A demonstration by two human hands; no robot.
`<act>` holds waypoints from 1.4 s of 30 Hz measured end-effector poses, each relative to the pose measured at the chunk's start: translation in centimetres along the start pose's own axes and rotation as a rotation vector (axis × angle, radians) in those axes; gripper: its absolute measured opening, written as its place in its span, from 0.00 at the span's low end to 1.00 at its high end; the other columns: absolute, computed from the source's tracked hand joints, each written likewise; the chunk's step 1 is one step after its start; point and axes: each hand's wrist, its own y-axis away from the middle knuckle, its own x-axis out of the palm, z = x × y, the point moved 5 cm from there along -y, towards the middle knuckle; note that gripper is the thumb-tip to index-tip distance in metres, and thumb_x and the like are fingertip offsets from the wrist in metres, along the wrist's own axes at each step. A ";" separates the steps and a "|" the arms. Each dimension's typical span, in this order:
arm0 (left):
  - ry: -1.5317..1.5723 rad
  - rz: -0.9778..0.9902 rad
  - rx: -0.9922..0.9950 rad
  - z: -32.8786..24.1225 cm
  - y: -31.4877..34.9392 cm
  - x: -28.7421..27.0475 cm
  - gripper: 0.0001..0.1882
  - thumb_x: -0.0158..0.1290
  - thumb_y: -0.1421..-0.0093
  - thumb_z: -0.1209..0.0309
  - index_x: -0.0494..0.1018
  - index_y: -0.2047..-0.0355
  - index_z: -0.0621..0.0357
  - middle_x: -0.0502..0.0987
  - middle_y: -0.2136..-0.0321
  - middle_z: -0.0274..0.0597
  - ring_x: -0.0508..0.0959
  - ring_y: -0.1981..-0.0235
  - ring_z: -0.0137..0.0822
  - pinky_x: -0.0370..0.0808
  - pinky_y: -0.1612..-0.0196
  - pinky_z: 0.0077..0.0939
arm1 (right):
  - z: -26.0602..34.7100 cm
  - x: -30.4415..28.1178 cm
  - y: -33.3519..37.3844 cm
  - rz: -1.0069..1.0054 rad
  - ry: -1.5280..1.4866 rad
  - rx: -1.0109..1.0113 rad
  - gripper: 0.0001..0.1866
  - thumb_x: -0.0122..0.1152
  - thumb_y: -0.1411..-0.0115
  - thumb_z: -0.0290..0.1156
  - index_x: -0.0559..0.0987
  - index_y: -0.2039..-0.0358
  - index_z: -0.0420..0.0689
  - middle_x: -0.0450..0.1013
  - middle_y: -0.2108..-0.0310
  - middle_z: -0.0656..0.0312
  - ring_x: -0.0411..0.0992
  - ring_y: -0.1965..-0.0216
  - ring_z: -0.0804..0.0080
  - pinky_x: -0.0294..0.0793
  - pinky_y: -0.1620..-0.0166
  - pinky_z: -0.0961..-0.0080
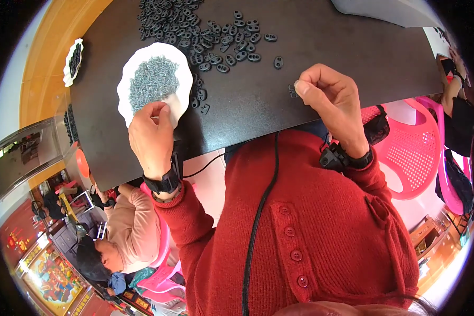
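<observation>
A white scalloped plate (pixel 125 100) holds a heap of small grey metal pieces (pixel 154 80), too fine to make out exactly. Over its near rim, my left hand (pixel 151 136) has thumb and index finger pinched together; anything between them is too small to see. My right hand (pixel 336 100) is closed above the table's near edge, thumb tip against the fingers. Right beside those fingertips are tiny dark bits (pixel 292 91); I cannot tell whether they are pinched or lie on the table. Black oval two-hole pieces (pixel 227 39), resembling cord-lock parts, lie scattered beyond the plate.
The dark table (pixel 258 100) carries a second white dish (pixel 73 62) with black pieces at far left. A grey object (pixel 379 10) stands at the back right. Pink chairs (pixel 405 150) stand close by. A co-worker (pixel 137 226) sits at left; another person's arm (pixel 452 89) shows at right.
</observation>
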 end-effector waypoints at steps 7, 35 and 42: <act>-0.129 -0.018 0.040 0.9 -0.5 1.0 0.11 0.62 0.30 0.66 0.85 0.58 0.63 0.88 0.65 0.56 0.88 0.64 0.57 0.82 0.57 0.46 | -0.2 0.2 0.0 -0.018 -0.017 0.002 0.06 0.66 0.27 0.27 0.81 0.63 0.40 0.74 0.68 0.75 0.67 0.66 0.89 0.66 0.61 0.84; 1.153 0.591 0.076 -15.7 5.9 5.3 0.13 0.51 0.18 0.73 0.77 0.39 0.62 0.78 0.67 0.25 0.70 0.68 0.17 0.69 0.61 0.14 | -1.0 2.1 -1.4 0.097 -0.002 -0.018 0.09 0.69 0.27 0.30 0.84 0.62 0.38 0.77 0.68 0.73 0.70 0.66 0.89 0.70 0.63 0.83; 1.088 0.581 0.095 -15.6 6.0 5.3 0.12 0.51 0.18 0.74 0.77 0.39 0.62 0.77 0.67 0.26 0.71 0.67 0.18 0.71 0.59 0.16 | -0.7 2.1 -1.4 0.083 0.041 -0.044 0.09 0.71 0.29 0.30 0.85 0.64 0.37 0.79 0.70 0.71 0.72 0.66 0.88 0.71 0.62 0.82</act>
